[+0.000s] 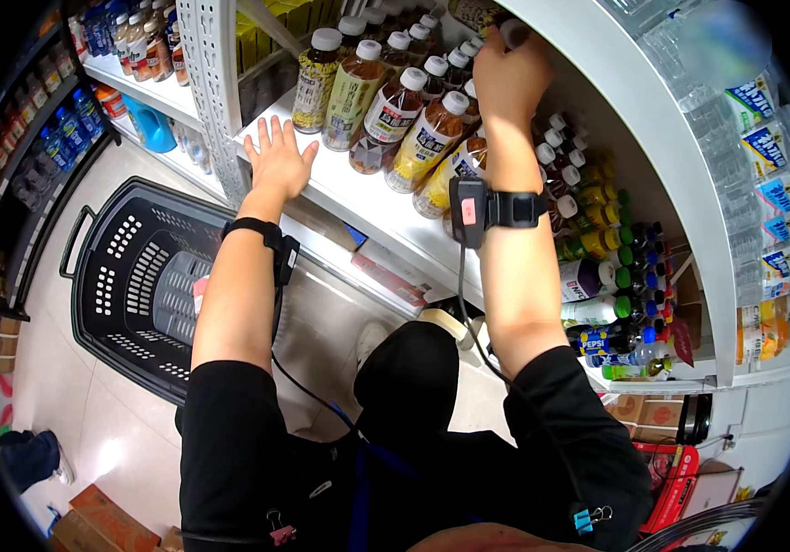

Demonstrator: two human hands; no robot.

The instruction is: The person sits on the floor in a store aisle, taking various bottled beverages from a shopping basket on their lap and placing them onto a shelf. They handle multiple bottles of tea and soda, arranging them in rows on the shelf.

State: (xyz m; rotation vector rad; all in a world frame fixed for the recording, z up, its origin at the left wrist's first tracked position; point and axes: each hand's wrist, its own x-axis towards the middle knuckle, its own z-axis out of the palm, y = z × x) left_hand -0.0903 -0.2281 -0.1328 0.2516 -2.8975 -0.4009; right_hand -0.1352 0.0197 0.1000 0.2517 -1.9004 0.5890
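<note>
My left hand (279,159) lies with fingers spread at the front edge of a white metal shelf (340,176), beside a yellow-patterned drink bottle (316,81) and holding nothing. Reaching deep over the bottle rows, my right hand (513,72) has its fingers curled at the neck of a tilted bottle (474,12); part of that bottle is out of sight. Between the hands stand upright tea bottles with white caps, among them a green-labelled bottle (351,96) and an oolong tea bottle (384,121). Both wrists carry strapped black devices.
A dark plastic shopping basket (84,276) stands on the floor to the left. The white upper shelf (698,172) curves close past my right arm, with packed bottles on it. Cardboard boxes (109,517) and another person's leg (29,459) are at lower left. A cable hangs from my right wrist.
</note>
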